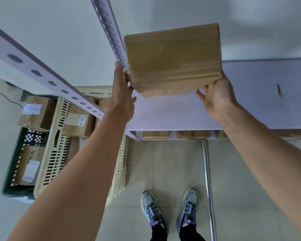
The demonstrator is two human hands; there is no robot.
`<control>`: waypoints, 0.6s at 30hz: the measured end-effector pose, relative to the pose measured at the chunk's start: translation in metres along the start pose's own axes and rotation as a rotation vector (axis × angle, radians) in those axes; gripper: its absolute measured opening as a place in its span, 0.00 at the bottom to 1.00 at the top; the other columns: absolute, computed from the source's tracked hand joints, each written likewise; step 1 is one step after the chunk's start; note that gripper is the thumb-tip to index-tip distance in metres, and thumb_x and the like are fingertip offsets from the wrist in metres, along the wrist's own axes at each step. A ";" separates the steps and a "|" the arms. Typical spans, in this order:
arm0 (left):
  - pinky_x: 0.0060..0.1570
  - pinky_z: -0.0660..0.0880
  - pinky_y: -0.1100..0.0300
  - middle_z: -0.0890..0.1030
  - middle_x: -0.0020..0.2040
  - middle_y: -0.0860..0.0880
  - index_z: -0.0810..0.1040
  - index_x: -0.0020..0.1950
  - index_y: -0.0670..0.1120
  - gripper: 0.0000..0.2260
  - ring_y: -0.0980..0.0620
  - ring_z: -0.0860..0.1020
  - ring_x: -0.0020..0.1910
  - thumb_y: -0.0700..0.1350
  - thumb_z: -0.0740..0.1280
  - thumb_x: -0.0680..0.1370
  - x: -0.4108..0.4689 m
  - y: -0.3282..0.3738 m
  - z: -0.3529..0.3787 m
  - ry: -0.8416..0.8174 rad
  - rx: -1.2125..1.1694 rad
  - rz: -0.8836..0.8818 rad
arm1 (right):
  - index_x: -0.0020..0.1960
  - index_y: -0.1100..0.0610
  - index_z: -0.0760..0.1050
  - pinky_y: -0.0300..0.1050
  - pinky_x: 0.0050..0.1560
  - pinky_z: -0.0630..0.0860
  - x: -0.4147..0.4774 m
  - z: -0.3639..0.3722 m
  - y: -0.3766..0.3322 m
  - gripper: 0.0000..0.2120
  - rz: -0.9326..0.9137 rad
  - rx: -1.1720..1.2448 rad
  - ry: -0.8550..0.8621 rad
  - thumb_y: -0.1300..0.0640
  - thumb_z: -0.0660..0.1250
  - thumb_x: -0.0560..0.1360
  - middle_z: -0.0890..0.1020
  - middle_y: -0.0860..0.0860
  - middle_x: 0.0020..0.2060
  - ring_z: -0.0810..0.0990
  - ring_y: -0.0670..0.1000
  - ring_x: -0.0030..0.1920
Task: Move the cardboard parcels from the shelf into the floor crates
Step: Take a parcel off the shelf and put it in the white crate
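Note:
A taped brown cardboard parcel point(172, 58) sits tilted on the white top shelf point(163, 112), its near edge raised. My left hand point(122, 89) presses flat against the parcel's left side. On the opposite side, my right hand point(215, 96) grips the near right corner, fingers under the edge. Down on the floor at the left stand a cream slatted crate point(56, 153) and a dark green crate point(12, 171), each holding parcels with white labels.
Perforated shelf uprights point(42, 73) run diagonally across the left, above the crates. More parcels point(192, 134) lie on the shelf below. A metal pole point(208, 180) stands by my right foot. My shoes point(170, 211) are on the tiled floor.

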State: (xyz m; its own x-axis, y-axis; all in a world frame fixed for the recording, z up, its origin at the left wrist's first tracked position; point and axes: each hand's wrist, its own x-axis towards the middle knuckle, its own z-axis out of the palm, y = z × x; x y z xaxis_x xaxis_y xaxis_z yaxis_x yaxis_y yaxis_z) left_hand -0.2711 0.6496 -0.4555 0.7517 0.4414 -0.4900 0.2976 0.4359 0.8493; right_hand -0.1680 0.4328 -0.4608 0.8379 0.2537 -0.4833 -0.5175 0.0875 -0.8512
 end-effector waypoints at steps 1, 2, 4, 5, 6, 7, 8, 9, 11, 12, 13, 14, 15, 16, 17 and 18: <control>0.82 0.52 0.36 0.79 0.69 0.62 0.79 0.59 0.64 0.24 0.55 0.73 0.73 0.70 0.45 0.86 0.000 -0.002 -0.001 -0.011 0.005 -0.012 | 0.58 0.42 0.80 0.55 0.80 0.64 0.001 -0.002 0.002 0.17 0.017 -0.003 0.025 0.44 0.52 0.89 0.85 0.39 0.58 0.78 0.45 0.70; 0.82 0.52 0.37 0.78 0.69 0.61 0.78 0.59 0.64 0.23 0.55 0.73 0.72 0.69 0.45 0.86 0.000 -0.003 0.000 -0.020 0.014 -0.020 | 0.58 0.43 0.79 0.56 0.80 0.64 0.002 -0.003 0.003 0.16 0.029 -0.009 0.041 0.45 0.52 0.89 0.85 0.40 0.58 0.79 0.46 0.69; 0.80 0.55 0.40 0.76 0.70 0.59 0.76 0.63 0.63 0.23 0.54 0.73 0.71 0.69 0.45 0.86 0.000 -0.003 0.002 -0.028 0.031 -0.025 | 0.56 0.41 0.79 0.57 0.80 0.64 0.003 -0.005 0.004 0.16 0.039 -0.025 0.046 0.45 0.52 0.89 0.85 0.40 0.55 0.78 0.48 0.70; 0.78 0.56 0.40 0.78 0.68 0.60 0.76 0.63 0.63 0.22 0.55 0.74 0.70 0.69 0.45 0.86 0.000 -0.002 0.003 -0.022 0.040 -0.025 | 0.55 0.41 0.78 0.58 0.80 0.64 0.003 -0.006 0.004 0.16 0.042 -0.034 0.047 0.45 0.52 0.89 0.84 0.40 0.57 0.77 0.49 0.72; 0.78 0.57 0.40 0.79 0.66 0.61 0.77 0.61 0.64 0.22 0.56 0.75 0.69 0.69 0.45 0.86 0.000 -0.001 0.004 -0.017 0.044 -0.028 | 0.55 0.40 0.78 0.59 0.80 0.65 0.003 -0.007 0.004 0.15 0.047 -0.042 0.053 0.44 0.52 0.89 0.83 0.42 0.59 0.76 0.51 0.73; 0.78 0.58 0.40 0.80 0.64 0.61 0.78 0.59 0.64 0.22 0.56 0.75 0.68 0.69 0.46 0.86 0.000 0.000 0.005 -0.014 0.050 -0.029 | 0.55 0.40 0.78 0.60 0.79 0.66 0.002 -0.008 0.004 0.15 0.053 -0.047 0.058 0.43 0.53 0.89 0.83 0.44 0.62 0.76 0.53 0.73; 0.79 0.58 0.40 0.80 0.65 0.60 0.78 0.58 0.65 0.23 0.55 0.75 0.70 0.70 0.46 0.86 0.000 0.001 0.005 -0.015 0.054 -0.028 | 0.56 0.41 0.79 0.61 0.78 0.67 0.001 -0.008 0.002 0.16 0.058 -0.053 0.058 0.42 0.53 0.89 0.83 0.46 0.64 0.76 0.54 0.73; 0.79 0.58 0.39 0.80 0.68 0.58 0.78 0.59 0.64 0.24 0.53 0.74 0.72 0.70 0.45 0.86 -0.001 0.002 0.005 -0.015 0.057 -0.028 | 0.59 0.41 0.80 0.60 0.77 0.68 0.000 -0.009 0.001 0.17 0.063 -0.060 0.055 0.41 0.53 0.88 0.83 0.47 0.65 0.78 0.54 0.72; 0.77 0.63 0.42 0.82 0.67 0.56 0.79 0.61 0.63 0.26 0.52 0.76 0.73 0.70 0.45 0.86 -0.005 0.003 0.004 -0.014 0.045 -0.025 | 0.62 0.43 0.82 0.57 0.71 0.73 -0.003 -0.010 -0.001 0.21 0.061 -0.056 0.054 0.37 0.52 0.87 0.86 0.47 0.61 0.82 0.53 0.67; 0.71 0.71 0.46 0.85 0.63 0.56 0.82 0.61 0.62 0.27 0.52 0.80 0.68 0.69 0.45 0.86 -0.008 0.002 0.003 -0.017 0.017 -0.016 | 0.60 0.44 0.83 0.53 0.65 0.76 -0.004 -0.011 -0.001 0.24 0.055 -0.033 0.049 0.36 0.51 0.87 0.88 0.47 0.57 0.84 0.52 0.63; 0.63 0.78 0.50 0.88 0.57 0.55 0.86 0.59 0.60 0.30 0.53 0.84 0.62 0.68 0.45 0.87 -0.011 0.000 0.002 -0.026 -0.028 -0.006 | 0.56 0.45 0.86 0.51 0.59 0.79 -0.005 -0.012 0.000 0.27 0.050 0.002 0.034 0.36 0.50 0.87 0.89 0.47 0.53 0.86 0.51 0.58; 0.55 0.82 0.52 0.89 0.53 0.53 0.89 0.55 0.58 0.32 0.52 0.87 0.56 0.67 0.46 0.87 -0.013 -0.001 -0.001 -0.028 -0.072 -0.010 | 0.52 0.46 0.88 0.49 0.54 0.82 -0.005 -0.014 0.002 0.29 0.053 0.035 0.020 0.37 0.50 0.88 0.89 0.47 0.50 0.88 0.51 0.55; 0.51 0.84 0.52 0.90 0.53 0.50 0.91 0.54 0.56 0.34 0.50 0.89 0.54 0.68 0.47 0.87 -0.015 -0.004 -0.003 -0.028 -0.115 -0.031 | 0.50 0.48 0.89 0.49 0.50 0.83 -0.005 -0.015 0.005 0.31 0.068 0.057 0.012 0.36 0.50 0.87 0.90 0.49 0.49 0.89 0.52 0.52; 0.51 0.85 0.50 0.90 0.55 0.47 0.91 0.56 0.54 0.35 0.46 0.89 0.55 0.70 0.48 0.85 -0.017 -0.007 -0.006 -0.017 -0.147 -0.054 | 0.52 0.48 0.89 0.50 0.49 0.84 -0.006 -0.017 0.008 0.31 0.095 0.078 0.002 0.34 0.51 0.86 0.90 0.51 0.50 0.89 0.53 0.52; 0.53 0.85 0.48 0.89 0.59 0.45 0.89 0.62 0.51 0.35 0.43 0.88 0.58 0.72 0.50 0.84 -0.017 -0.011 -0.008 -0.010 -0.169 -0.074 | 0.56 0.50 0.88 0.53 0.50 0.84 -0.007 -0.018 0.012 0.31 0.126 0.099 -0.011 0.31 0.53 0.84 0.89 0.53 0.52 0.89 0.56 0.53; 0.54 0.85 0.47 0.88 0.60 0.44 0.85 0.68 0.49 0.35 0.41 0.87 0.59 0.72 0.51 0.84 -0.017 -0.016 -0.011 -0.010 -0.176 -0.090 | 0.59 0.51 0.86 0.56 0.52 0.84 -0.007 -0.019 0.017 0.32 0.151 0.113 -0.022 0.29 0.54 0.83 0.89 0.55 0.53 0.89 0.58 0.54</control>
State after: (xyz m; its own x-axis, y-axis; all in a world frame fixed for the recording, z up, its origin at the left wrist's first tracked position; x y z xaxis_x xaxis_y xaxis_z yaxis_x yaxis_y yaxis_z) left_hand -0.2952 0.6434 -0.4629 0.7326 0.3871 -0.5599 0.2571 0.6043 0.7542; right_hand -0.1791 0.4141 -0.4756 0.7461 0.2933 -0.5978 -0.6541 0.1545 -0.7405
